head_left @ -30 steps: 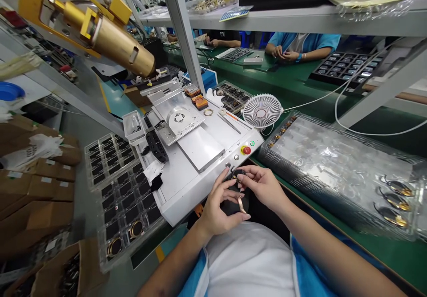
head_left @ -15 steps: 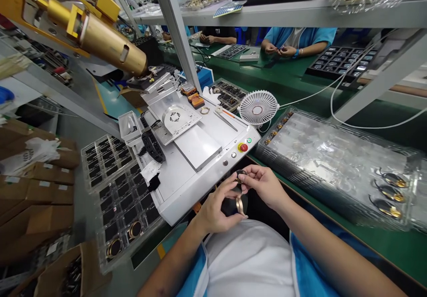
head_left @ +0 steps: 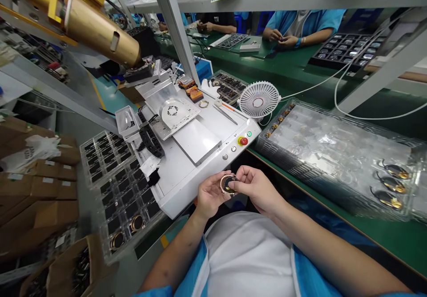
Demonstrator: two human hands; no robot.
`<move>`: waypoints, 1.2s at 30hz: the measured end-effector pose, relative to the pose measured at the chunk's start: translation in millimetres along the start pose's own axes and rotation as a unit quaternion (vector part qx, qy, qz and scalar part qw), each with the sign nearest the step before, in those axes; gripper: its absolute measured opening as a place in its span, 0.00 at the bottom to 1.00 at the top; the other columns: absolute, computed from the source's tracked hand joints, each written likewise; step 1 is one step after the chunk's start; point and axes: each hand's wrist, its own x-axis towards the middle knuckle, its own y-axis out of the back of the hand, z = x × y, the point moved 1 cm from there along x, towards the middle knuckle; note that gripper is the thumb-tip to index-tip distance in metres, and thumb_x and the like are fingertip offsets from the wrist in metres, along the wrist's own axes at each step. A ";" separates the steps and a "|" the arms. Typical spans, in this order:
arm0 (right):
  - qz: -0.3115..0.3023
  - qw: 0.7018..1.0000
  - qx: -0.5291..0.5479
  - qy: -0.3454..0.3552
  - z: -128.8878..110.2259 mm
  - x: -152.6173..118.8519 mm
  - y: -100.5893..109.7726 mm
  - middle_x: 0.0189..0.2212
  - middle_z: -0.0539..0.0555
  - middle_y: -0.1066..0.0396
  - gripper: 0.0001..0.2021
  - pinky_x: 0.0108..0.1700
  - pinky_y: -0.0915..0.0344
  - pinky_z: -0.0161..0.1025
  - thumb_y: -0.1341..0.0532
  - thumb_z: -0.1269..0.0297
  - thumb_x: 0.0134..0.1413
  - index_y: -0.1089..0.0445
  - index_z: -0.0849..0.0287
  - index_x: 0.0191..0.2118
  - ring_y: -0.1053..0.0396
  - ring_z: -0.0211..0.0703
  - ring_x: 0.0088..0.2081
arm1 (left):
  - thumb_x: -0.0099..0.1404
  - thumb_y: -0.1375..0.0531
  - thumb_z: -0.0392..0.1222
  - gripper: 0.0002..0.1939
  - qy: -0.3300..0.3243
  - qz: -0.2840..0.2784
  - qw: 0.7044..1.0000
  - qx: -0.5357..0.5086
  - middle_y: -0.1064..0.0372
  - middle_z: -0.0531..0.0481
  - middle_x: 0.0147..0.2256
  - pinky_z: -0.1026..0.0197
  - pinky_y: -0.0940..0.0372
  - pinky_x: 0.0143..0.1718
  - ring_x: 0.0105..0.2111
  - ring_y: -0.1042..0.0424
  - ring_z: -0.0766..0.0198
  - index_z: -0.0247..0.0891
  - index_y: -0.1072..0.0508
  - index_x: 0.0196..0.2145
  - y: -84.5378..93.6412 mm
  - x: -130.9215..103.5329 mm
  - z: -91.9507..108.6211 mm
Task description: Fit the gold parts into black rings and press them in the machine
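My left hand (head_left: 209, 195) is closed around the edge of a gold round watch case (head_left: 223, 191), tilted towards me. Against the case, a dark round watch screen with a gold patch (head_left: 229, 182) lies within or over its rim; I cannot tell how deep it sits. The fingers of my right hand (head_left: 259, 186) are closed on the screen's right side, thumb across its face. Both hands are close together in front of my white shirt, just off the front edge of a white machine (head_left: 182, 185).
On the machine are a red stop button (head_left: 243, 141), a metal plate (head_left: 197, 140) and tweezers (head_left: 226, 115). A white fan (head_left: 260, 100) stands behind. Right, stacked clear trays (head_left: 320, 159) hold several screens; left, another tray (head_left: 125, 237) holds round parts. Co-workers sit opposite.
The watch screen, held apart above the gold case before, is now against the case. My hands have come together, and the case has turned its round face towards me.
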 end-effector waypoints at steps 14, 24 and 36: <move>0.010 0.994 -0.081 0.075 0.5 -1.4 -10.1 0.21 0.42 0.36 0.16 0.24 0.45 0.31 0.31 0.68 0.38 0.42 0.56 0.29 0.42 0.32 0.23 | 0.54 0.23 0.41 0.27 -0.049 0.009 0.998 0.030 0.21 0.45 0.51 0.56 0.22 0.51 0.48 0.18 0.54 0.52 0.20 0.51 -0.3 -0.4 3.1; 0.000 0.997 -0.049 0.051 3.4 2.0 -9.1 0.20 0.42 0.33 0.18 0.25 0.40 0.30 0.30 0.68 0.38 0.41 0.56 0.30 0.37 0.32 0.22 | 0.50 0.21 0.40 0.28 -0.042 0.051 0.997 0.037 0.19 0.46 0.49 0.56 0.21 0.48 0.45 0.17 0.53 0.52 0.19 0.49 3.3 -4.1 -2.2; -0.049 0.995 -0.081 -0.033 9.8 12.7 8.1 0.15 0.48 0.31 0.27 0.15 0.37 0.29 0.21 0.48 0.33 0.37 0.59 0.24 0.37 0.33 0.15 | 0.50 0.22 0.37 0.26 -0.067 0.073 0.991 0.094 0.19 0.47 0.47 0.53 0.21 0.50 0.46 0.17 0.51 0.51 0.18 0.48 -2.4 -4.6 0.0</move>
